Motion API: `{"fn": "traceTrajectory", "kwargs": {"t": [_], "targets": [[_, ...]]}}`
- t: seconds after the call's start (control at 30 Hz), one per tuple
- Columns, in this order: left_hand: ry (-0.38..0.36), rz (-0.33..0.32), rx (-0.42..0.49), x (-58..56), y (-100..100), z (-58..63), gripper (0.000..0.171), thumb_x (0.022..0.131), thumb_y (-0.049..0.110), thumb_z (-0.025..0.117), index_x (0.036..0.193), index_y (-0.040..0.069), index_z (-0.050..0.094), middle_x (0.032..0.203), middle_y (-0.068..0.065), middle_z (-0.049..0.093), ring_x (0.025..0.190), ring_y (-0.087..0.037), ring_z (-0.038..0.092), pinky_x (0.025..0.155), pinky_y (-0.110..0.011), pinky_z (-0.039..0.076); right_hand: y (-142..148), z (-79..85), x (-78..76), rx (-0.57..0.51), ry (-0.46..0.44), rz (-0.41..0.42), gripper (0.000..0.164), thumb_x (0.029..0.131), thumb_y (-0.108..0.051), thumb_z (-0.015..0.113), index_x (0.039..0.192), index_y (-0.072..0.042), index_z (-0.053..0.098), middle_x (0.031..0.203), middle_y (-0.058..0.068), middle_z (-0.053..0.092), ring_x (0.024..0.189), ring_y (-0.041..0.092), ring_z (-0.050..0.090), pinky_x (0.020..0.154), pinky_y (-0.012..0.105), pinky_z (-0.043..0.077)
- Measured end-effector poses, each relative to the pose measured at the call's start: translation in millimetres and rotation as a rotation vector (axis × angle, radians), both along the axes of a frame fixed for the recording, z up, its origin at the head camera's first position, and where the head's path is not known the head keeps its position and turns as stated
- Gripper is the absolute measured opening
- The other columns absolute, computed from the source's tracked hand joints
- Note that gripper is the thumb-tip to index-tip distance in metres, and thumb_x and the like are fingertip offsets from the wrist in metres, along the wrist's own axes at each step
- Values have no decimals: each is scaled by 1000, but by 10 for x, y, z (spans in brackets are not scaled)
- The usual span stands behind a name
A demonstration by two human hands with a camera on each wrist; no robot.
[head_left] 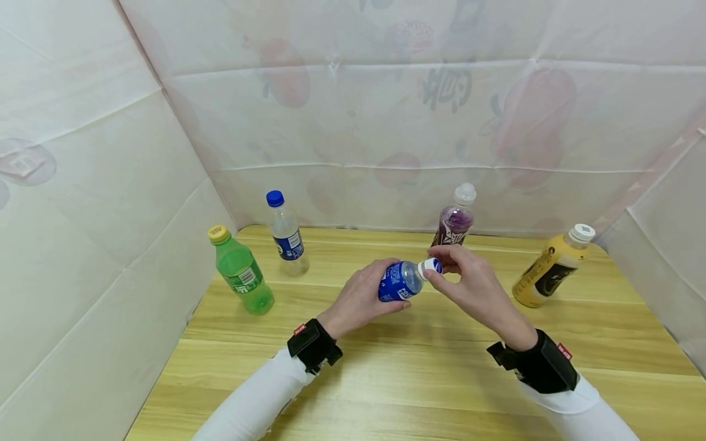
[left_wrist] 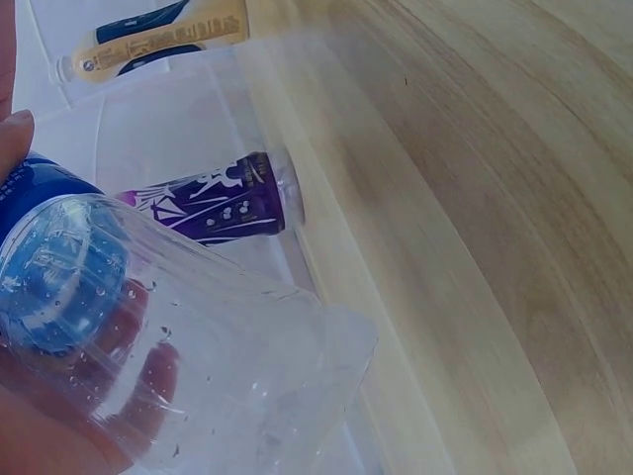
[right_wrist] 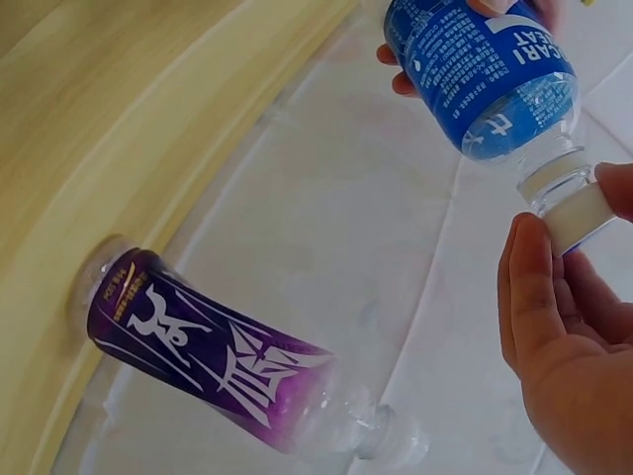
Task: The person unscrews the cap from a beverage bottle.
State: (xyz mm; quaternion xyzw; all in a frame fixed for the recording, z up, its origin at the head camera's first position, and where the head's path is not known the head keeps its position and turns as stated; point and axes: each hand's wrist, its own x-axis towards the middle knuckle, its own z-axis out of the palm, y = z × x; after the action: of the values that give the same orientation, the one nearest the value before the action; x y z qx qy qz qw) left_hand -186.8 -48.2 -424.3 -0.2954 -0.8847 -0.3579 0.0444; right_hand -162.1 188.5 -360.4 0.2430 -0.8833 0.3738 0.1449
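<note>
Over the middle of the wooden table, my left hand grips a clear plastic bottle with a blue label, tilted with its neck toward the right. My right hand pinches the bottle's white cap between thumb and fingers. In the right wrist view, a strip of clear neck shows between the cap and the white ring below it. Through the clear lower part of the bottle, the left wrist view shows droplets on the wall and some of the left fingers.
Several bottles stand around the wooden table: a green one with a yellow cap, a clear one with a blue cap, a purple-labelled one behind the right hand, and a yellow one. White sheeting encloses the back and sides.
</note>
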Motion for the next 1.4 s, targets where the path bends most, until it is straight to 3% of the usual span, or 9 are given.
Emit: {"fn": "traceTrajectory", "kwargs": {"t": [0.17, 0.27, 0.37, 0.57, 0.7, 0.83, 0.97, 1.17, 1.4], "targets": [[-7, 1, 3, -2, -4, -3, 84, 85, 44, 86, 151, 11, 44, 141, -11, 59, 122, -27, 61, 104, -49, 51, 6, -2, -2, -23, -18, 52, 39, 91, 1, 77, 127, 3, 63, 119, 13, 67, 102, 24, 68, 93, 39, 57], [-6, 1, 2, -4, -7, -6, 84, 85, 44, 86, 151, 11, 44, 141, -11, 59, 122, -27, 61, 105, -49, 50, 9, -8, -3, -31, -17, 78, 41, 90, 4, 76, 128, 3, 61, 121, 14, 66, 105, 25, 67, 95, 31, 56], [-2, -2, 0, -9, -7, -11, 84, 85, 44, 86, 150, 11, 44, 140, -11, 59, 122, -26, 61, 105, -49, 50, 11, -10, -5, -41, -20, 78, 44, 91, 1, 77, 131, 3, 60, 122, 16, 65, 107, 27, 66, 96, 32, 56], [-9, -9, -1, -10, -11, -9, 84, 85, 44, 86, 150, 11, 44, 140, -11, 59, 121, -26, 61, 103, -48, 52, -4, -6, -2, 17, -59, -67, 40, 100, -27, 71, 128, 1, 63, 114, 15, 69, 99, 27, 69, 87, 47, 60], [-6, -9, -10, -6, -11, 1, 84, 85, 44, 85, 151, 11, 44, 139, -10, 59, 121, -26, 61, 103, -48, 52, -15, -1, 11, 94, -61, -152, 38, 101, -36, 68, 117, -2, 71, 105, 12, 72, 88, 25, 70, 76, 44, 59], [1, -12, -14, -7, -11, -1, 84, 85, 44, 86, 151, 11, 44, 139, -11, 60, 120, -26, 62, 103, -48, 52, -24, 4, 12, 122, -40, -162, 34, 99, -35, 71, 110, -3, 74, 93, 7, 73, 81, 20, 68, 70, 38, 56], [12, -14, -19, -12, -5, -12, 83, 85, 43, 86, 150, 11, 44, 137, -10, 61, 119, -25, 62, 102, -47, 52, -10, -3, 6, 129, -16, -135, 30, 98, -30, 73, 110, -2, 75, 89, 6, 73, 77, 17, 67, 67, 33, 56], [2, -14, -22, -18, -4, -30, 83, 86, 44, 85, 150, 11, 44, 139, -10, 60, 121, -26, 61, 103, -48, 52, 27, -16, 9, 78, -19, -47, 30, 96, -18, 76, 121, -2, 72, 100, 8, 74, 81, 16, 71, 69, 29, 60], [-5, 6, -18, -26, -28, -34, 84, 85, 43, 86, 151, 10, 44, 140, -11, 60, 122, -28, 61, 103, -48, 52, 36, -28, 18, 4, 22, 62, 36, 94, -2, 75, 129, 1, 66, 115, 13, 69, 97, 25, 73, 82, 37, 62]]}}
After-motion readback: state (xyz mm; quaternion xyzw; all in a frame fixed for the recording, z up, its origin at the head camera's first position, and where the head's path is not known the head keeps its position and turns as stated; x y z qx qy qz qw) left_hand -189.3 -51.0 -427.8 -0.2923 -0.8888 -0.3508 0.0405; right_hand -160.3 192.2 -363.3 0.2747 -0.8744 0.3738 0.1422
